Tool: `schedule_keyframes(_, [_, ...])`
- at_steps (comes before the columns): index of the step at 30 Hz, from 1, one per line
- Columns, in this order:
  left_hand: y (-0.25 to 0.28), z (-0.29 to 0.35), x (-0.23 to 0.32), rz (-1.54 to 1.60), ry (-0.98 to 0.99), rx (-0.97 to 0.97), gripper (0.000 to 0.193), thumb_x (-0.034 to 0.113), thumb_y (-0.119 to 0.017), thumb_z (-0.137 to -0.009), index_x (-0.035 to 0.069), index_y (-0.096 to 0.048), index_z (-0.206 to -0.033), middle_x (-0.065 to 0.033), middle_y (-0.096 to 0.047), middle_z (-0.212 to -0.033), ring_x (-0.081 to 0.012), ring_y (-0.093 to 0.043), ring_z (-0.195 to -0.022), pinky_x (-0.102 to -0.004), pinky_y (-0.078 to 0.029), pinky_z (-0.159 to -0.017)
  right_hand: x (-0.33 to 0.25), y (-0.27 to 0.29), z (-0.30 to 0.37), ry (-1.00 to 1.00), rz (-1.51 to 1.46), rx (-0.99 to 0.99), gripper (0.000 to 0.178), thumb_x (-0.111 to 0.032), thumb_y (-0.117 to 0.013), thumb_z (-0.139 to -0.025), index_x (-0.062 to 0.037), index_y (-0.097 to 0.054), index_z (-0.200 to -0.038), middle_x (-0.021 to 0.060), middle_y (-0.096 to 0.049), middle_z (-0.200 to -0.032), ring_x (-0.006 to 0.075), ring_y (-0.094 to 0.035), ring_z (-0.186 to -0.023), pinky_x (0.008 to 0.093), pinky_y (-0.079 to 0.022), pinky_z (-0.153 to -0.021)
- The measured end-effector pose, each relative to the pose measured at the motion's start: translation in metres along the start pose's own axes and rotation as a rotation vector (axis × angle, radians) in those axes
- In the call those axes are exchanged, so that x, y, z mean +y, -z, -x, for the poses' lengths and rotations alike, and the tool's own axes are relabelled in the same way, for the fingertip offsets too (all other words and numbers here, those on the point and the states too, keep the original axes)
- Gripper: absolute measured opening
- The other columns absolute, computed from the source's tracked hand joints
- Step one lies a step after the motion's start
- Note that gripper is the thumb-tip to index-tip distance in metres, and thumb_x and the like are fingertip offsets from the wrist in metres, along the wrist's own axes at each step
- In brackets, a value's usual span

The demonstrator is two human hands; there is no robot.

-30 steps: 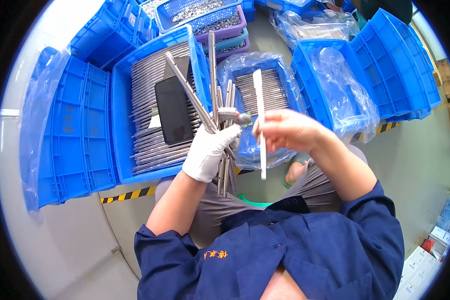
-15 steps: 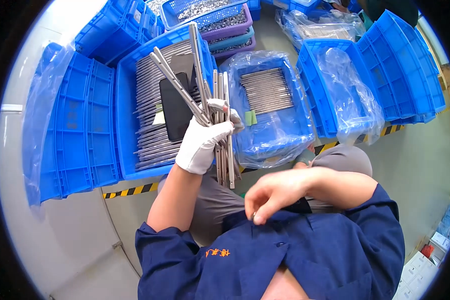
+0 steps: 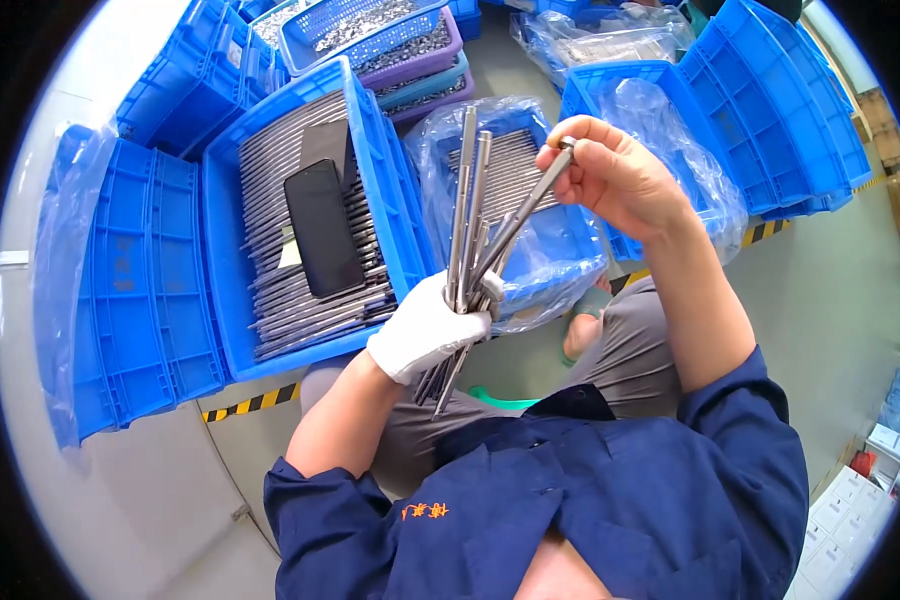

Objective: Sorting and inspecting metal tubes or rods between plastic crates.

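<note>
My left hand (image 3: 425, 330), in a white glove, is closed around a bundle of slim metal rods (image 3: 463, 215) that stand roughly upright and fan out at the top. One rod (image 3: 532, 205) leans to the right out of the bundle. At its upper tip my bare right hand (image 3: 625, 180) pinches a small round metal piece (image 3: 567, 144) between thumb and fingers. Its exact kind is too small to tell. Beneath the hands, the lower ends of the rods hang over my lap.
At left, a blue crate (image 3: 232, 330) holds rows of rods, with a black phone (image 3: 322, 230) on them. A plastic-lined crate (image 3: 570, 275) with more rods stands ahead. Baskets of small metal parts (image 3: 410, 50) are stacked behind; another blue crate (image 3: 620, 75) stands right.
My right hand has moved from in front of my chest up and forward to the tip of one rod. The bundle in my left hand has come lower, and one rod now leans right.
</note>
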State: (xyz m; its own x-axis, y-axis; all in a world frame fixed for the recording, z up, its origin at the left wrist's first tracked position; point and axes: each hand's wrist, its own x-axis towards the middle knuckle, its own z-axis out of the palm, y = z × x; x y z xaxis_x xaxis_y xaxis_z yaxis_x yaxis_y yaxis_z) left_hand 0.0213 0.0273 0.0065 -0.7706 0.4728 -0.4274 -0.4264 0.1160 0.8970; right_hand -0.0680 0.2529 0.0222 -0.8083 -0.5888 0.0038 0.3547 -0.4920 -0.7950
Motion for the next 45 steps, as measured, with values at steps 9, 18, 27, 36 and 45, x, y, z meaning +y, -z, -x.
schedule_keyframes(9, [0.0,0.0,-0.001,-0.068,-0.026,-0.009,0.023,0.009,-0.057,-0.066,0.002,-0.053,-0.088,-0.0006,-0.052,-0.072,-0.0082,-0.048,-0.066,-0.0225,-0.041,-0.062,0.027,-0.038,0.004,-0.217,0.361,0.108,0.021,-0.004,-0.062,-0.07,-0.0022,-0.058,-0.091,0.0052,-0.059,-0.083,0.0099,-0.055,-0.075,0.0231,-0.044,-0.069])
schedule_keyframes(18, [0.005,0.003,0.005,0.218,-0.074,0.203,0.036,0.005,-0.06,-0.065,0.004,-0.046,-0.098,-0.0019,-0.05,-0.075,-0.0097,-0.048,-0.063,-0.0222,-0.04,-0.057,0.017,-0.021,-0.001,0.105,0.338,0.26,0.019,-0.016,-0.053,-0.08,-0.0011,-0.053,-0.093,0.0026,-0.055,-0.078,0.0079,-0.05,-0.066,0.0203,-0.042,-0.062])
schedule_keyframes(27, [0.007,0.0,0.009,0.317,-0.163,0.259,0.029,0.007,-0.059,-0.071,0.006,-0.047,-0.097,-0.0042,-0.053,-0.079,-0.01,-0.051,-0.065,-0.0215,-0.042,-0.056,0.065,-0.036,-0.001,-0.657,-0.079,-0.09,0.019,-0.021,-0.057,-0.079,-0.0029,-0.054,-0.083,0.0025,-0.057,-0.067,0.0081,-0.055,-0.056,0.0179,-0.045,-0.051])
schedule_keyframes(36, [0.018,-0.002,0.008,0.266,-0.261,0.322,0.026,0.004,-0.058,-0.067,0.009,-0.047,-0.09,-0.0082,-0.056,-0.082,-0.0122,-0.051,-0.069,-0.023,-0.042,-0.06,0.09,-0.075,0.032,-0.823,0.021,-0.288,0.023,-0.022,-0.059,-0.077,-0.0034,-0.054,-0.089,0.0027,-0.058,-0.078,0.0081,-0.056,-0.07,0.0201,-0.046,-0.061])
schedule_keyframes(45, [0.027,0.004,0.015,0.437,-0.193,0.178,0.025,-0.003,-0.053,-0.064,0.004,-0.048,-0.087,-0.0053,-0.051,-0.074,-0.013,-0.051,-0.062,-0.0245,-0.043,-0.056,0.03,-0.066,0.02,-0.3,0.875,-0.508,0.019,-0.015,-0.061,-0.072,-0.0025,-0.058,-0.085,0.0036,-0.058,-0.075,0.0117,-0.054,-0.068,0.0253,-0.043,-0.062])
